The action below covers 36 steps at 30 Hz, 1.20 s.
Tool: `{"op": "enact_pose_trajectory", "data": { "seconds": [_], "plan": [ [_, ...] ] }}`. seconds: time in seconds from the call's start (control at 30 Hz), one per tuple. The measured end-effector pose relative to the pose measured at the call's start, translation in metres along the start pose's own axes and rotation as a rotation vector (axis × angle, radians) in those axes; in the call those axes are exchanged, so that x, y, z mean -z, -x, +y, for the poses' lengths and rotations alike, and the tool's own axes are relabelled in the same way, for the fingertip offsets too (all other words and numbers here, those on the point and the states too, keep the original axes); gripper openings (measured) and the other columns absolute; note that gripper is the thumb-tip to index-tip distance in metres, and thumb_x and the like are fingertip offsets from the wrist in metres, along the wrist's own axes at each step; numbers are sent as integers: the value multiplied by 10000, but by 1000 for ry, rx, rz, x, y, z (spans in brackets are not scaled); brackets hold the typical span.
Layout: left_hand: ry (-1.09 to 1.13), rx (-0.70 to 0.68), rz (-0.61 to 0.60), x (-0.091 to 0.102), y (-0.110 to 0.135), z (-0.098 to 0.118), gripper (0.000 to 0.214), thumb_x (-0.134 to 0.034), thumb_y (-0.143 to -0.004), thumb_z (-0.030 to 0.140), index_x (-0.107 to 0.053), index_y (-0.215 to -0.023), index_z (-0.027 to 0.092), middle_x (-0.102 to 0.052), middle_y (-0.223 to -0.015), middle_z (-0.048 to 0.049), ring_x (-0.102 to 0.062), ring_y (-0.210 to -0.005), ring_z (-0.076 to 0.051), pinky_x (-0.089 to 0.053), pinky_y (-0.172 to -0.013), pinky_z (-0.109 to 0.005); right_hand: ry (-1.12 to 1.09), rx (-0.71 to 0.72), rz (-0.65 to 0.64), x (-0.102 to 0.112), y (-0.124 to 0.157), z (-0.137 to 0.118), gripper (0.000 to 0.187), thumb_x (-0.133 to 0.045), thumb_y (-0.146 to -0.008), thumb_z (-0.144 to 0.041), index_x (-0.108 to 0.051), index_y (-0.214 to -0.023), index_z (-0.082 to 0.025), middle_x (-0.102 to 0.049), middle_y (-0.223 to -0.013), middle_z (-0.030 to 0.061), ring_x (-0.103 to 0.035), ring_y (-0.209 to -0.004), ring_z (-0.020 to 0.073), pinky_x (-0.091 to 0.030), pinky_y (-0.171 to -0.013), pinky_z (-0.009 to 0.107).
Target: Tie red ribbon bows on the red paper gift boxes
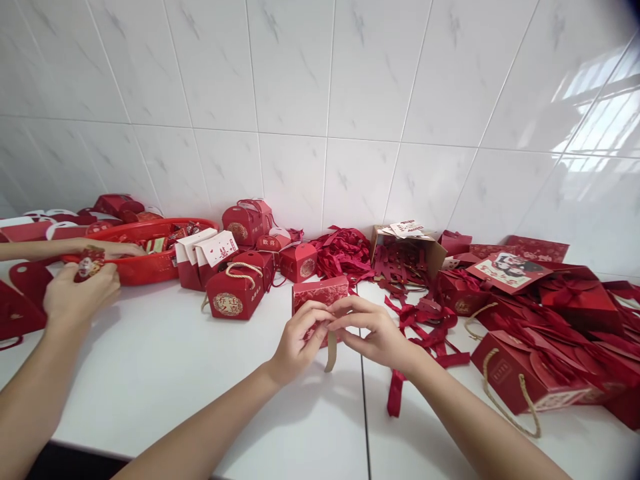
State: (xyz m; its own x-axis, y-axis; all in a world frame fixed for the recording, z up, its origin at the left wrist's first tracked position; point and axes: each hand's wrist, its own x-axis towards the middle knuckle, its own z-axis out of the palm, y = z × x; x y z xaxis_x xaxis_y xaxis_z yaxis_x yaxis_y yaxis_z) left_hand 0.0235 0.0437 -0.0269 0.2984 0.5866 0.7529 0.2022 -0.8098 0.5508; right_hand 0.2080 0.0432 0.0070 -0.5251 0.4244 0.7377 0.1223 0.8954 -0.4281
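My left hand (301,341) and my right hand (374,328) meet over the table, fingertips pinched together. From their fingertips a narrow tan ribbon (331,353) hangs down, its end curling. Behind the fingers stands a small red patterned gift box (320,291), partly hidden by both hands, so I cannot tell whether they touch it. To the left of it sits a red gift box with a rope handle (235,293). Red ribbons (425,327) lie loose just right of my right hand.
At the left, another person's hands (83,287) hold a small wrapped piece and reach into a red basin (150,267). A cardboard box (430,253) with dark red pieces stands by the wall. Several red gift boxes (525,373) pile up at the right.
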Motion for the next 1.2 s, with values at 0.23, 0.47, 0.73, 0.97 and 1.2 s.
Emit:
{"op": "enact_pose_trajectory", "data": {
  "seconds": [0.23,0.47,0.73,0.97,1.2],
  "plan": [
    [192,240,63,-4,-3,2,135,-531,-894,282,-606,-931,175,-612,-903,-53,-621,-843,-156,-533,-763,-288,72,-50,119,-8,2,8,225,-588,-838,-132,-643,-1034,-226,-635,-1013,94,-629,-915,184,-541,-786,327],
    [319,451,121,-2,-5,6,196,-639,-815,341,-576,-897,175,-639,-810,-16,-647,-723,-141,-558,-653,-259,101,-86,145,-13,4,13,90,-570,-858,-162,-628,-902,-214,-614,-926,74,-596,-844,170,-514,-733,307],
    [271,394,22,4,-6,9,207,-574,-858,310,-648,-979,159,-715,-826,-55,-683,-722,-174,-577,-679,-295,40,-55,58,-9,5,13,119,-474,-876,-116,-527,-928,-209,-604,-870,63,-566,-806,164,-491,-717,299],
    [-20,12,14,11,-7,0,175,-572,-847,169,-672,-988,196,-691,-830,-45,-647,-728,-143,-539,-641,-241,-5,-99,23,-7,4,7,90,-481,-893,-174,-561,-906,-213,-643,-865,59,-592,-770,155,-501,-692,282],
    [-195,-197,35,15,-8,-5,193,-586,-817,81,-674,-948,194,-666,-833,-41,-632,-721,-124,-519,-609,-200,-23,-114,-19,-2,0,7,138,-484,-888,-164,-618,-889,-196,-662,-843,65,-609,-761,150,-513,-702,279]
  ]
}}
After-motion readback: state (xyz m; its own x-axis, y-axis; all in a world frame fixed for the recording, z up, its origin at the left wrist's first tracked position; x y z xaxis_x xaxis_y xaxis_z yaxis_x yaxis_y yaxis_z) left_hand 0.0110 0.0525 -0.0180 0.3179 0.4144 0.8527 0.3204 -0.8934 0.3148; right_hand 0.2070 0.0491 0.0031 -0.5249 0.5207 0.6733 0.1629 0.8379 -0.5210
